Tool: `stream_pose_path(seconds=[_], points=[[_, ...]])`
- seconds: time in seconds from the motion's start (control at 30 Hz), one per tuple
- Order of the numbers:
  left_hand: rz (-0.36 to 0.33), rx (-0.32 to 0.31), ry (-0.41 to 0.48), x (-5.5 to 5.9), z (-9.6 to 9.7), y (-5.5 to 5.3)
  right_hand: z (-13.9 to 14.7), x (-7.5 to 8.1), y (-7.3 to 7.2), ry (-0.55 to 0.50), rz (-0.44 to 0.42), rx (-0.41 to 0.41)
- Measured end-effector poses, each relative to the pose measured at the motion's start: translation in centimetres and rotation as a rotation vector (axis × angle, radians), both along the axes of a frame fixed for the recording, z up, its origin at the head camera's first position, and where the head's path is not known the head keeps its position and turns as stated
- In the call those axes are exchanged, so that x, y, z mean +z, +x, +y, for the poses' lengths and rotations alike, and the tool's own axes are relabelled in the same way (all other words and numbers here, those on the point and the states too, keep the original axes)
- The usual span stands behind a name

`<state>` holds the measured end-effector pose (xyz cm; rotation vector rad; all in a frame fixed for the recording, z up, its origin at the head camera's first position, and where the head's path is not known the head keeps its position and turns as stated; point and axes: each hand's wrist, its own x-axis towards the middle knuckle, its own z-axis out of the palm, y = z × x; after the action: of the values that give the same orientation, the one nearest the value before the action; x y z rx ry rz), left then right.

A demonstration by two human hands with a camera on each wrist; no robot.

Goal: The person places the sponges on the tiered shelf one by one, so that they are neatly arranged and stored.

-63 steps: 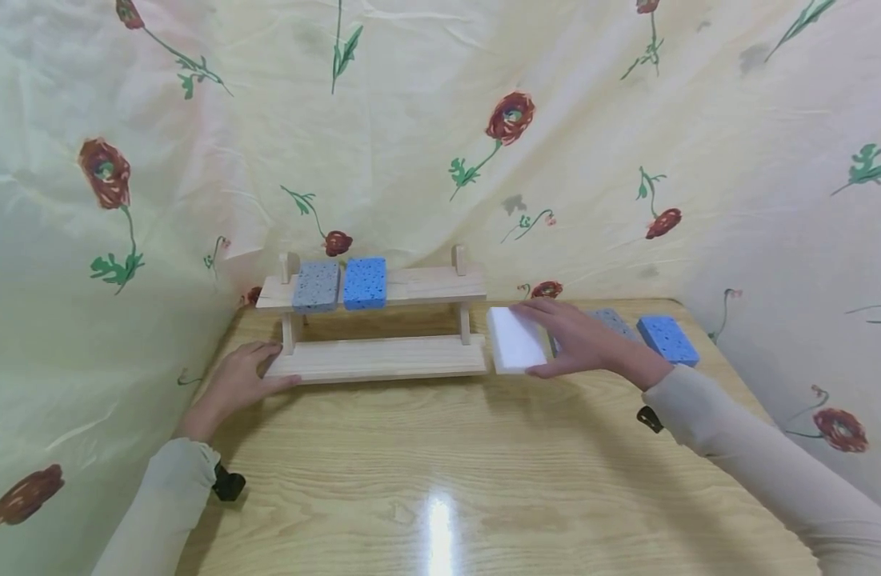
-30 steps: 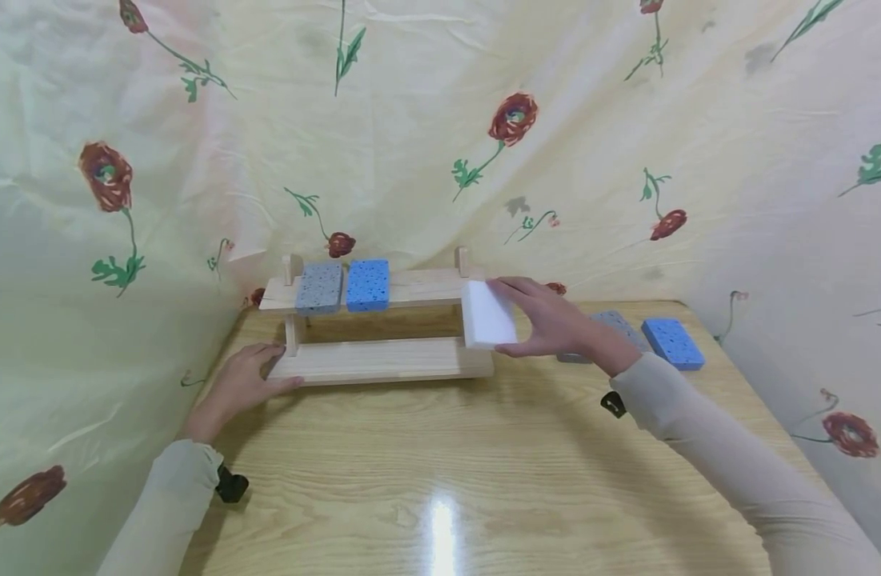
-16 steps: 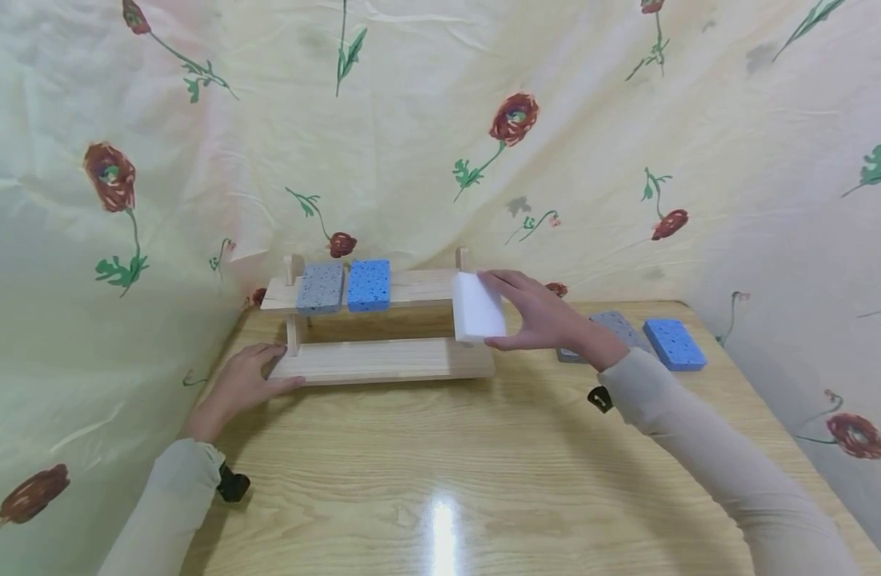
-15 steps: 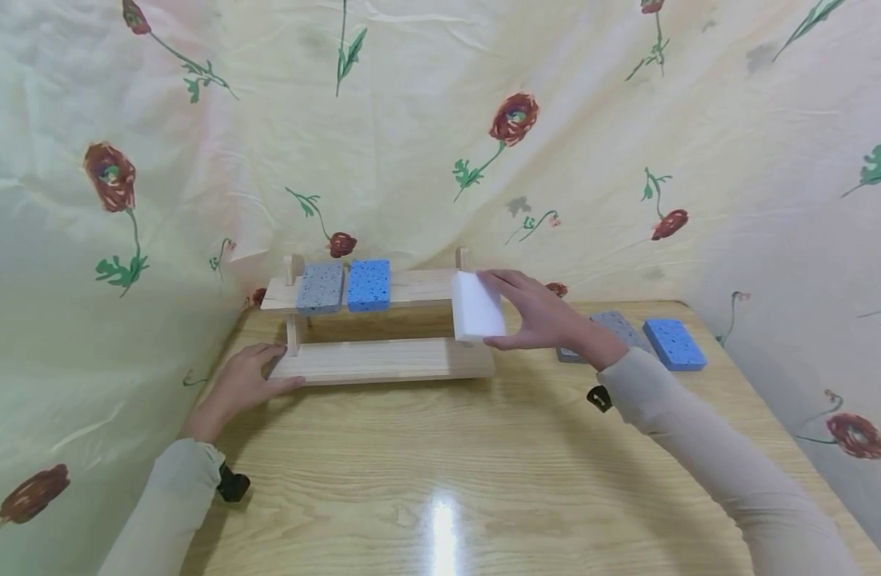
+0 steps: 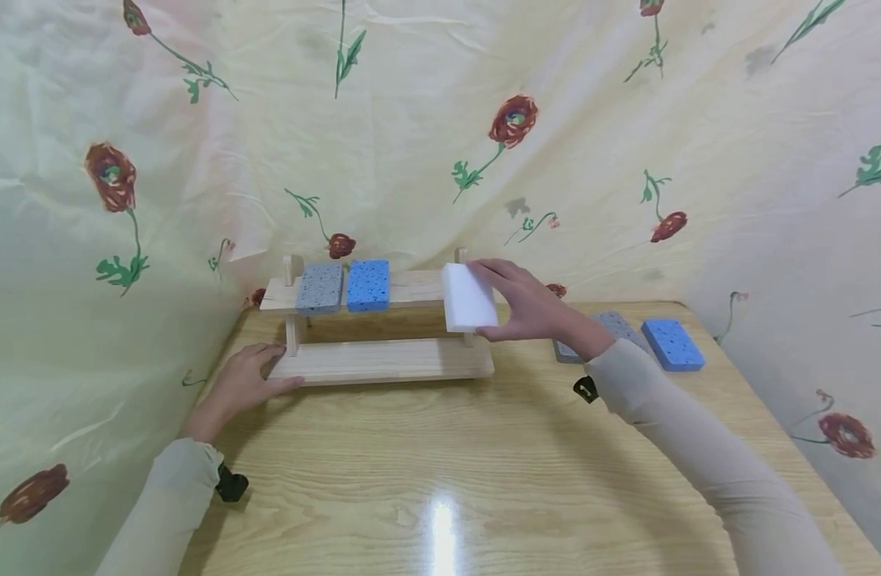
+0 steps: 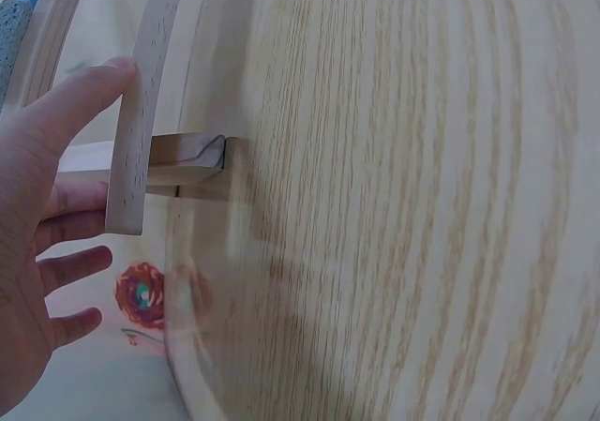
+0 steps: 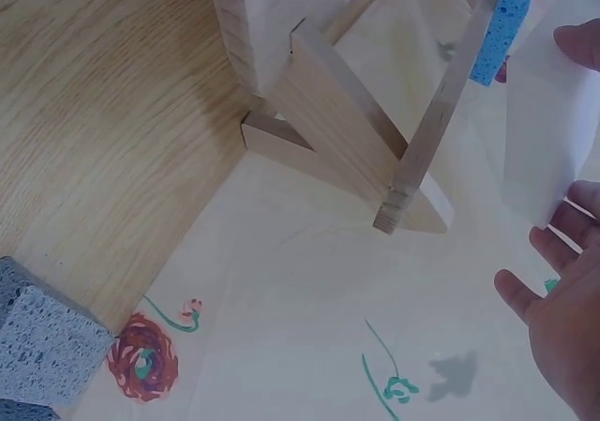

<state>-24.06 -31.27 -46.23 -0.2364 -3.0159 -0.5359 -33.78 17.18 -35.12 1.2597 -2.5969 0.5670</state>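
Observation:
My left hand grips the left end of the lower board of a two-tier wooden shelf. In the left wrist view, thumb and index finger pinch that board, and the other fingers stand apart. My right hand holds a white sponge-like block by its edges, thumb at the near end. In the right wrist view, the white block is above and apart from the shelf's upper board. A grey speckled sponge and a blue speckled sponge lie side by side on the upper tier.
On the table right of the shelf lie another blue sponge and grey sponges, partly hidden by my right forearm. A flowered cloth hangs close behind the shelf and along both sides.
My right hand has carried the white block leftward and up, from beside the shelf to over the right end of its upper tier. My left hand stays on the lower board.

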Motion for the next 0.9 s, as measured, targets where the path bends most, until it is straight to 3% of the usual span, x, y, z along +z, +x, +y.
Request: stream_pose_path(seconds=[0.63,0.9], points=[[-0.018,0.002,-0.019,0.2,-0.1,0.1,-1.8,0.1,-1.3,-0.023,0.047,0.016],[-0.014,0.001,-0.01,0.0,0.0,0.1,-2.7,0.3,-1.7,0.006,0.003,-0.008]])
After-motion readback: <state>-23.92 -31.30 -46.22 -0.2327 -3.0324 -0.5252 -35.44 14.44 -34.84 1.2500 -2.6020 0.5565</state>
